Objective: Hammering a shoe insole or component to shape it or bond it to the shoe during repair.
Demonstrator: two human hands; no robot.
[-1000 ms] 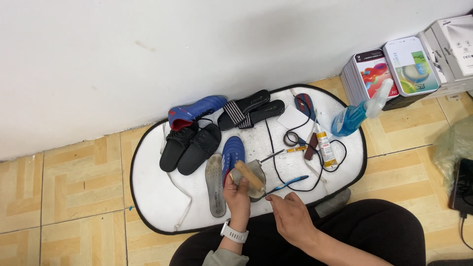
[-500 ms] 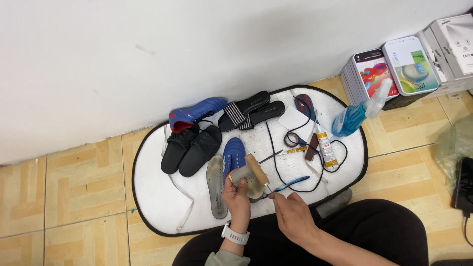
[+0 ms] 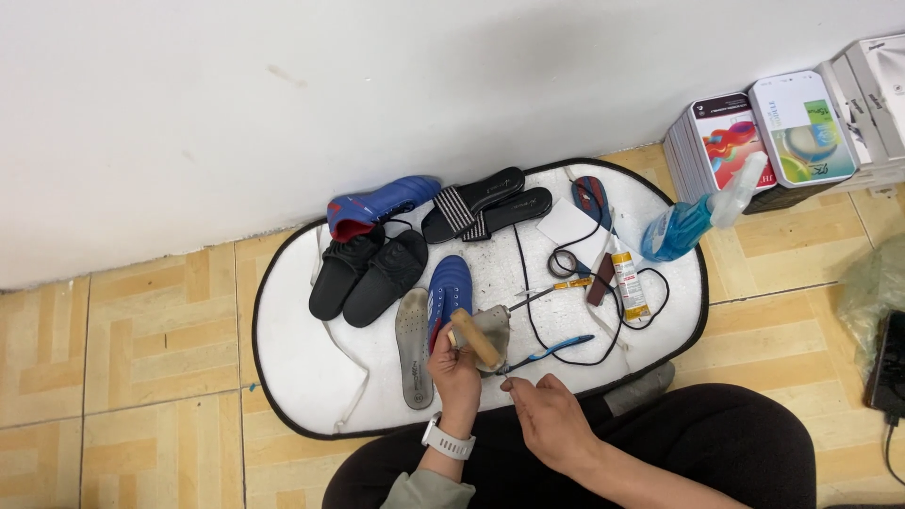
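Note:
My left hand (image 3: pixel 454 370) grips a wooden-handled tool (image 3: pixel 474 338) held against a grey shoe piece (image 3: pixel 494 325), just below a blue sports shoe (image 3: pixel 449 286). My right hand (image 3: pixel 548 420) is at the mat's near edge, its fingertips pinched on what looks like a thin thread or needle (image 3: pixel 510 379). A blue-handled tool (image 3: pixel 551 350) lies just beyond those fingers. A grey insole (image 3: pixel 413 345) rests left of my left hand.
A white oval mat (image 3: pixel 292 349) with a black rim holds black slides (image 3: pixel 370 270), a second blue shoe (image 3: pixel 379 205), striped sandals (image 3: pixel 483 203), a glue tube (image 3: pixel 626 279), black cord and a tape roll. A blue spray bottle (image 3: pixel 691 221) and stacked boxes (image 3: pixel 754 137) stand right.
My left hand has tilted the wooden-handled tool and the grey piece slightly. My right hand has drawn a little closer to them at the mat's edge.

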